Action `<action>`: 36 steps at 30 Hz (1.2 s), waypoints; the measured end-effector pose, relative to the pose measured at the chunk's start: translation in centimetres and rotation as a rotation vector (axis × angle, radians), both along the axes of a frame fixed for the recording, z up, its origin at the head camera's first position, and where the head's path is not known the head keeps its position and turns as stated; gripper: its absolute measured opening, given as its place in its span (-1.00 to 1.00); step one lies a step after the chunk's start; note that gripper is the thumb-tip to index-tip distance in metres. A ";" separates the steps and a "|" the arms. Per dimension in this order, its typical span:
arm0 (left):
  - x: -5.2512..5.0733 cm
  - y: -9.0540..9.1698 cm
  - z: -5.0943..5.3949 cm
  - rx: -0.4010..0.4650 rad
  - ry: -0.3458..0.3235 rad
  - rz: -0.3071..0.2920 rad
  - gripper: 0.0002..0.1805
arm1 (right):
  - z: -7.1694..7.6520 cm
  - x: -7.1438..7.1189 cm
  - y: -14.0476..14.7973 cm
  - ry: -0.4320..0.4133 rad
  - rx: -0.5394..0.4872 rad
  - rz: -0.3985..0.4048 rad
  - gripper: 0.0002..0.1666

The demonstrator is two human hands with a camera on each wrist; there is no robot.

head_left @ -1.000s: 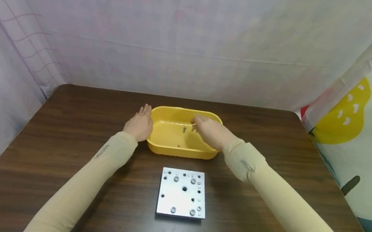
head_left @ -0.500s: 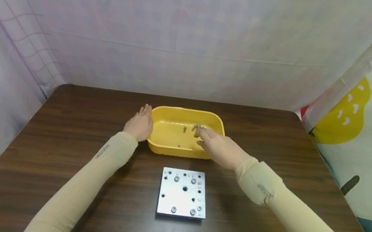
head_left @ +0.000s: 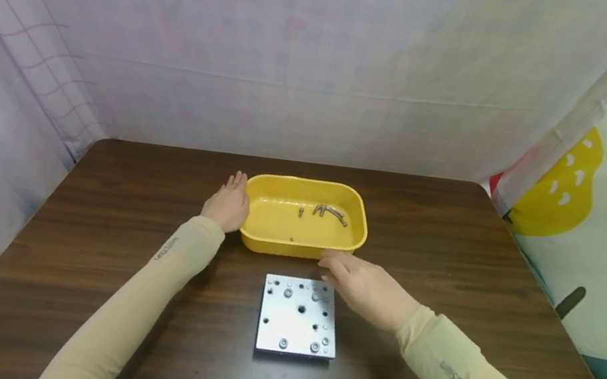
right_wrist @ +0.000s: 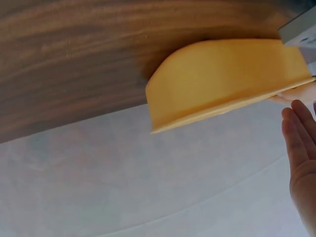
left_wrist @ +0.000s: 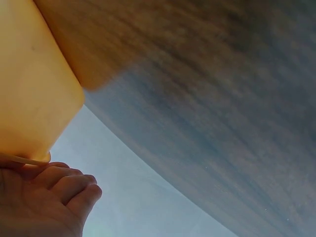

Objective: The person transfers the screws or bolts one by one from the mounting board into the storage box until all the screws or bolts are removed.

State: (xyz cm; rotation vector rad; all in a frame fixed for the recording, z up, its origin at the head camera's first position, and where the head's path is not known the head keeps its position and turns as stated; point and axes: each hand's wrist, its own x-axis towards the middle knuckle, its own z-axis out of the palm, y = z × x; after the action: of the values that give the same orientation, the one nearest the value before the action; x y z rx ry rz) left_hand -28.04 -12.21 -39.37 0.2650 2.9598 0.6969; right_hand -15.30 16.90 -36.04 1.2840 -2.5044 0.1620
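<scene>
A yellow oval tray [head_left: 299, 250] stands on the table, with several small metal screws [head_left: 330, 211] lying inside toward its right. My left hand [head_left: 228, 203] rests against the tray's left rim, fingers pointing away; in the left wrist view this hand [left_wrist: 49, 195] touches the rim. My right hand [head_left: 368, 289] is in front of the tray, over the far right corner of a square silver metal plate [head_left: 286, 322]. Its fingertips bend downward, and whether they pinch something small is hidden. In the right wrist view the fingers [right_wrist: 296, 140] show only at the edge.
The plate has several holes and several socket-head screws set in it. A dark wood-grain table [head_left: 141, 350] carries everything. Pale cloth curtains [head_left: 298, 80] hang behind its far edge and at both sides. A dark rounded object [head_left: 570, 301] sits by the right table edge.
My right hand has come out of the tray, toward me, and is now over the plate's far right corner. The screws it covered now show. My left hand has stayed at the rim.
</scene>
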 end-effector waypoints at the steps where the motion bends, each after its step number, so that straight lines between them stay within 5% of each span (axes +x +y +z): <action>1: 0.0 0.0 0.0 -0.001 0.001 0.001 -0.38 | -0.1 0.3 0.1 0.004 -0.002 0.004 -0.67; 21: 0.1 -0.1 0.0 0.014 0.002 -0.005 -0.38 | -3.5 5.3 0.8 0.001 -0.121 0.092 -0.72; 36: -0.1 -0.1 -0.1 0.027 0.001 -0.004 -0.38 | -4.5 7.0 1.3 0.022 -0.150 0.092 -0.79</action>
State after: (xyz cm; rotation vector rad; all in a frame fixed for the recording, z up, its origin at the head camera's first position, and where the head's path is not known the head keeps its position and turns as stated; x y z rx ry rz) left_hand -28.11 -12.32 -39.50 0.2726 2.9522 0.7364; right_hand -8.35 18.23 -40.58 1.3323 -2.3664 0.3478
